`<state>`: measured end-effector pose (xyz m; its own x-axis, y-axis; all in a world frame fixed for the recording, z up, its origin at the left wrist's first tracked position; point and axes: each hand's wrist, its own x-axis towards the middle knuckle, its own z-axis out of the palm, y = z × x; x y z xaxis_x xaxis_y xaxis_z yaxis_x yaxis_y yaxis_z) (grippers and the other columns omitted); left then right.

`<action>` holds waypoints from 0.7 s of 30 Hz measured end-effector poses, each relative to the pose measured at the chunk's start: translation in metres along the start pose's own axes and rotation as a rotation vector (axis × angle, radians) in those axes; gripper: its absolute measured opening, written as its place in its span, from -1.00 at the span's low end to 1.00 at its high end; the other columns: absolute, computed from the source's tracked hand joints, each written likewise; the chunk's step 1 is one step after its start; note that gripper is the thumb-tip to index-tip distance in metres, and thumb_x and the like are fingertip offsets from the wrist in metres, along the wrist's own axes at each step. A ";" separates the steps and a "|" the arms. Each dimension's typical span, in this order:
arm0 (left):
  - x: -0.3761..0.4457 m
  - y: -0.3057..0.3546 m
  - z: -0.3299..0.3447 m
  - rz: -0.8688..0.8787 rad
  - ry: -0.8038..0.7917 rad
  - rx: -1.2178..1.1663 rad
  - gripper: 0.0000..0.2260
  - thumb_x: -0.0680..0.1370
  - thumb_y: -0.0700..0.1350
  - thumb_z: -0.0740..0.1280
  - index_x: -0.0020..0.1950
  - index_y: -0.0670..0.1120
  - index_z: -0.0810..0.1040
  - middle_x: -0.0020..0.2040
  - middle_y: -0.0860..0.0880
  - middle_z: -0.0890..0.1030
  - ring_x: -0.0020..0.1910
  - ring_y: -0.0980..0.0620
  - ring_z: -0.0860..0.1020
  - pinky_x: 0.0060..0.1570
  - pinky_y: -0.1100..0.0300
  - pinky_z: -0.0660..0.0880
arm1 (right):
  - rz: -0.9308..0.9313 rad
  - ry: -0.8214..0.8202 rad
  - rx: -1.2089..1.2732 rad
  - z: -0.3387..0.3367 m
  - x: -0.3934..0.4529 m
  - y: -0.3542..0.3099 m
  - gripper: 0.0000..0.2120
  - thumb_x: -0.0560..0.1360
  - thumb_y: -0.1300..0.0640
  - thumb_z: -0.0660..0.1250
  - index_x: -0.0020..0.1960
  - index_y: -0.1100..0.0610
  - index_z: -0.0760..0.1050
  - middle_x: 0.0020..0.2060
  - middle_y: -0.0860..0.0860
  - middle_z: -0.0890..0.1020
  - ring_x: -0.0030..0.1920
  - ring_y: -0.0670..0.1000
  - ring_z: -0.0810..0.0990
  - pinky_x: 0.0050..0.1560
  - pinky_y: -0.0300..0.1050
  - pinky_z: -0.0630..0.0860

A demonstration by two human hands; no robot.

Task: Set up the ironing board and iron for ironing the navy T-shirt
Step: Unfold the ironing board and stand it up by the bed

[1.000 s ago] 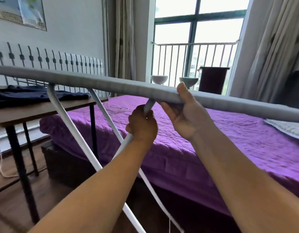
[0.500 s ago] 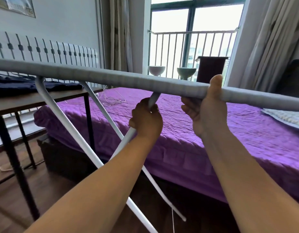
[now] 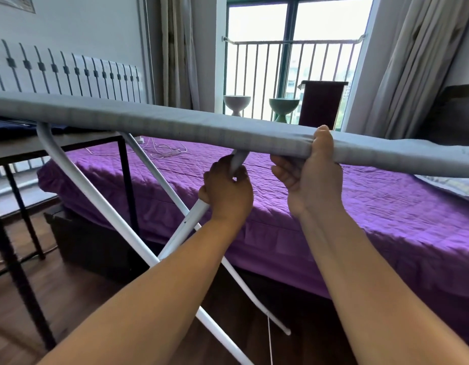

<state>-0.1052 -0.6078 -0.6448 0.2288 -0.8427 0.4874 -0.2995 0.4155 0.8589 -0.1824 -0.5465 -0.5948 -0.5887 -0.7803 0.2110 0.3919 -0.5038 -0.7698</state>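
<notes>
The grey-covered ironing board [image 3: 159, 122] stretches across the whole view at chest height, seen from its long edge. Its white tube legs [image 3: 96, 196] cross below it and reach down to the wooden floor. My left hand [image 3: 226, 189] is closed round the upper end of one white leg just under the board. My right hand [image 3: 311, 175] grips the board's near edge, thumb on top and fingers underneath. The navy T-shirt [image 3: 12, 129] lies on a table at the left, mostly hidden by the board. No iron is in view.
A dark-framed table [image 3: 70, 142] stands at the left. A bed with a purple cover [image 3: 333, 219] runs behind the board, with a white cable [image 3: 162, 151] on it. Balcony window, curtains and two bowl-shaped stools [image 3: 236, 104] are at the back.
My right hand slid rightwards along the board's edge. The board has tilted more level and sits a little lower in view. My left hand stays clamped on the leg.
</notes>
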 end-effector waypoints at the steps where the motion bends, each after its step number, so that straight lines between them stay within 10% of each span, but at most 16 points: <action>1: -0.001 0.000 -0.001 -0.001 -0.003 -0.001 -0.82 0.54 -0.15 0.21 0.06 -0.04 0.56 -0.02 -0.06 0.63 0.07 -0.15 0.53 0.21 -0.10 0.37 | -0.001 0.002 0.002 0.000 -0.001 0.001 -0.72 0.56 -0.08 0.21 -0.12 0.13 0.49 -0.35 0.09 0.64 -0.48 -0.03 0.63 -0.52 -0.25 0.51; 12: -0.007 -0.005 0.000 0.106 -0.002 -0.098 -0.64 0.34 -0.11 0.11 0.00 -0.25 0.52 -0.17 -0.32 0.54 -0.10 -0.37 0.48 -0.13 -0.14 0.47 | 0.007 0.016 0.027 0.000 0.008 0.001 -0.70 0.55 -0.10 0.22 -0.11 0.14 0.50 -0.38 0.08 0.64 -0.49 -0.02 0.64 -0.53 -0.25 0.50; 17: -0.027 0.021 -0.025 -0.131 0.010 -0.641 -0.64 0.48 -0.10 0.21 0.26 -0.09 0.52 0.17 -0.04 0.60 0.21 0.03 0.53 0.24 0.15 0.42 | 0.053 0.047 0.021 -0.002 0.008 0.002 -0.71 0.55 -0.10 0.22 -0.09 0.13 0.50 -0.38 0.05 0.64 -0.48 -0.02 0.64 -0.54 -0.26 0.48; 21: -0.018 0.054 -0.044 -0.323 0.075 -1.001 -0.68 0.44 0.14 0.30 0.13 0.06 0.58 0.16 -0.01 0.59 0.23 -0.03 0.52 0.32 -0.16 0.40 | 0.137 0.122 0.023 0.003 0.003 -0.003 -0.70 0.55 -0.10 0.20 -0.02 0.14 0.49 -0.31 0.07 0.62 -0.47 -0.03 0.63 -0.54 -0.24 0.49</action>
<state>-0.0843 -0.5552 -0.5998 0.2288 -0.9545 0.1914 0.6791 0.2974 0.6712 -0.1832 -0.5482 -0.5899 -0.6096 -0.7922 0.0296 0.4894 -0.4055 -0.7720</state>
